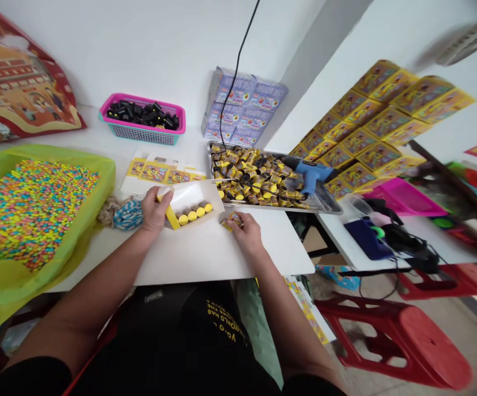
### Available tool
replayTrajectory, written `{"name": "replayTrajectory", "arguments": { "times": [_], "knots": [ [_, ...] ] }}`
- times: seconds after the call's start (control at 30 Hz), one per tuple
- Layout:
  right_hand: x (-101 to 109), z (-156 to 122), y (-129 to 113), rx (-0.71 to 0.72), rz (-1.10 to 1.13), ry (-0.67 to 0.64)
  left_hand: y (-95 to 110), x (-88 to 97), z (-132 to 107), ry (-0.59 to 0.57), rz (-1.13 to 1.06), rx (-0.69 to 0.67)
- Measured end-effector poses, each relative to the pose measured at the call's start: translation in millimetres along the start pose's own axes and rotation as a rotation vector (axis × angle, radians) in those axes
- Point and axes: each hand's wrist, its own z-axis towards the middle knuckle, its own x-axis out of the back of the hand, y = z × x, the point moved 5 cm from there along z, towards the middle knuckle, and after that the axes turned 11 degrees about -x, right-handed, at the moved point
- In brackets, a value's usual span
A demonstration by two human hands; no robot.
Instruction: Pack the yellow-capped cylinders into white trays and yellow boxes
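My left hand grips the left end of an open white and yellow carton lying on the white table. Several small yellow-capped tubes lie in a row inside it. My right hand rests on the table just right of the carton, its fingers closed on a small yellow wrapped tube. A metal tray heaped with more yellow and black wrapped tubes stands right behind my right hand.
A blue heat gun lies on the tray. Flat yellow cartons and a pink basket of black caps sit behind. A green-lined bin of coloured candies fills the left. Stacked yellow boxes and red stools are at right.
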Motion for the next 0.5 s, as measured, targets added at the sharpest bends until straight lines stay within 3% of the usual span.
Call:
{"name": "replayTrajectory", "arguments": {
  "times": [0.13, 0.5],
  "knots": [
    [-1.0, 0.0, -2.9, 0.109, -0.111, -0.030, 0.9, -0.1, 0.3, 0.018, -0.023, 0.000],
    [3.1, -5.8, 12.2, 0.088, -0.094, 0.021, 2.5, 0.1, 0.5, 0.022, -0.013, -0.002]
  ]
}}
